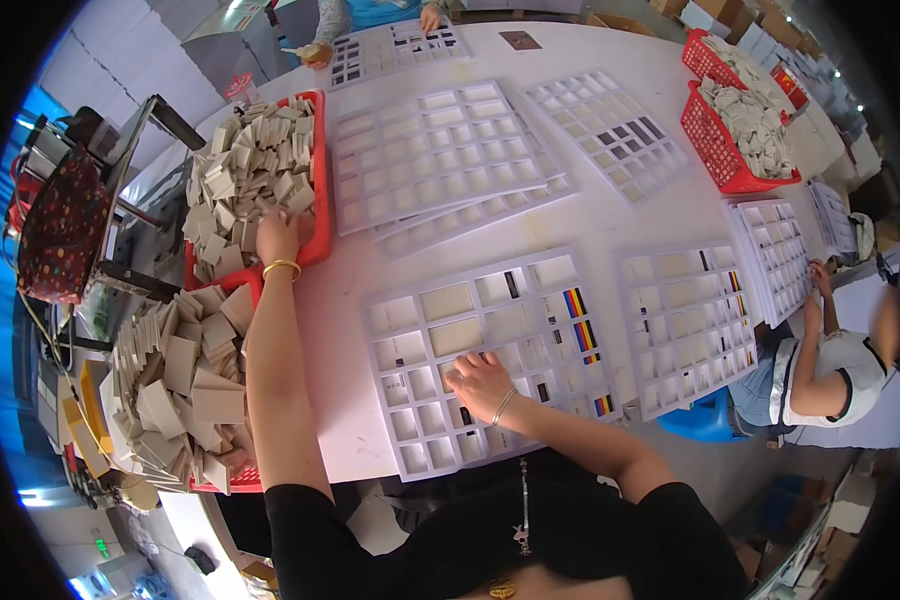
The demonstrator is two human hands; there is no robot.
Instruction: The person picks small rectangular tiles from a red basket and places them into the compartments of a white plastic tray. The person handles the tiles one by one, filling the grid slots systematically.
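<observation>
My left hand (280, 238) reaches into a red plastic basket (322, 180) heaped with small off-white tiles (255, 150). Its fingers are curled down among the tiles, and their tips are hidden. Over a white compartment tray (400, 405) in front of me, my right hand (482, 388) is bent with its fingertips down at a cell left of the middle. What it holds, if anything, is covered by the fingers. Off-white pieces (447, 302) fill some of the tray's cells; others show black or colour-striped inserts (576, 303).
Nearer on the left stands another heap of larger tiles (180, 375). Stacked trays (435, 150) and a tray with dark cells (610, 130) lie beyond; another tray (685, 320) is at right. Red baskets (715, 145) stand far right. Two people (830, 370) work at the table.
</observation>
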